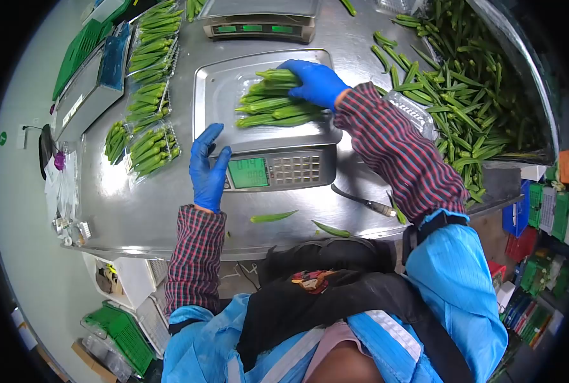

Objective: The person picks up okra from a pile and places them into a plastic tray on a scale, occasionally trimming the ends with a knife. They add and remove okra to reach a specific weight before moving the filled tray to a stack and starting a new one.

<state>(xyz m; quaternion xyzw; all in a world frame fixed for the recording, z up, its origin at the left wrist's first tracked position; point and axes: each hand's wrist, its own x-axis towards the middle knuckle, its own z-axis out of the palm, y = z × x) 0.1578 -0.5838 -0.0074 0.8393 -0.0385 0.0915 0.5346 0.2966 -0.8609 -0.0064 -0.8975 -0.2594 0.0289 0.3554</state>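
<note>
A digital scale (300, 167) with a lit green display stands on the metal table, its steel pan (217, 96) on top. On the pan lies a clear tray holding a bunch of okra (268, 108). My right hand (316, 83), in a blue glove, rests over the right end of the bunch, fingers bent round some okra. My left hand (209, 167), also gloved in blue, is beside the front left corner of the scale, thumb and fingers apart, with nothing in it.
Packed okra trays (150, 96) line the left. A second scale (259, 29) stands behind. Loose okra (470, 108) heaps at the right, near an empty clear tray (412, 113). A knife (364, 202) and two okra pods (273, 217) lie near the front edge.
</note>
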